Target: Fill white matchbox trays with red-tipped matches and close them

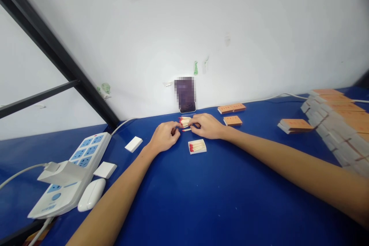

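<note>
A small pile of red-headed matches (184, 122) lies on the blue table between my hands. My left hand (165, 137) rests at its left side, index finger by the red heads, thumb apart from it. From the right, my right hand (208, 126) reaches in with bent fingers and thumb at the wooden ends. One loose match (186, 130) lies nearer to me, its plain end at the right fingertips. Just in front sits a white matchbox tray (204, 150) partly filled with matches, touched by neither hand.
Orange matchboxes (233, 120) lie beyond my right forearm, with a big stack (343, 123) at far right. A phone (186, 96) leans on the wall. At left are white trays (133, 144), a power strip (86, 153), a white case (91, 195) and a black frame (57, 54).
</note>
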The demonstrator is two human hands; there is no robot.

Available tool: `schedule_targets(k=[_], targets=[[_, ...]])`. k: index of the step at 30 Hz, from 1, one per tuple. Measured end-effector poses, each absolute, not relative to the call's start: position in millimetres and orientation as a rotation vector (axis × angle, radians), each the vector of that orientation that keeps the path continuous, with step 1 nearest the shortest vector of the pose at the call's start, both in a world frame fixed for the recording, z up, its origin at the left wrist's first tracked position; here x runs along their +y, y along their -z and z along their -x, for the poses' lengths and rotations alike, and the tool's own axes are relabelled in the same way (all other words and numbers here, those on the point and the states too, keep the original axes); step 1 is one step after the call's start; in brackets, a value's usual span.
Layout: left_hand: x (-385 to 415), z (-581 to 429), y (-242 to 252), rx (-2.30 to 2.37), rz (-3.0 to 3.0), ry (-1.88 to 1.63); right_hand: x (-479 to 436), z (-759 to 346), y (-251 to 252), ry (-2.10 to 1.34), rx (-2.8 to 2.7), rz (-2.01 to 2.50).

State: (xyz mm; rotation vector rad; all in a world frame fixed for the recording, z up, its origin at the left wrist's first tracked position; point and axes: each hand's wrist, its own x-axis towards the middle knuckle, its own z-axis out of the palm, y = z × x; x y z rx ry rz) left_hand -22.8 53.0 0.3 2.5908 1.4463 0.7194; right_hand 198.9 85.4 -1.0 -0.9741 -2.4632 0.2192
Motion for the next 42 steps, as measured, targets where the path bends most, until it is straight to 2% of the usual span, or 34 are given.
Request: schedule_targets(k=[11, 42], targets=[[52.7, 21.7, -1.3, 1.470, -2.635, -0.666, 86.2, -200.2, 2.8, -0.215, -2.510, 0.819], [52.3, 21.4, -1.7, 1.432, -2.659, -0.657, 85.2, -199.8, 2.8, -0.237, -2.496, 0.813]])
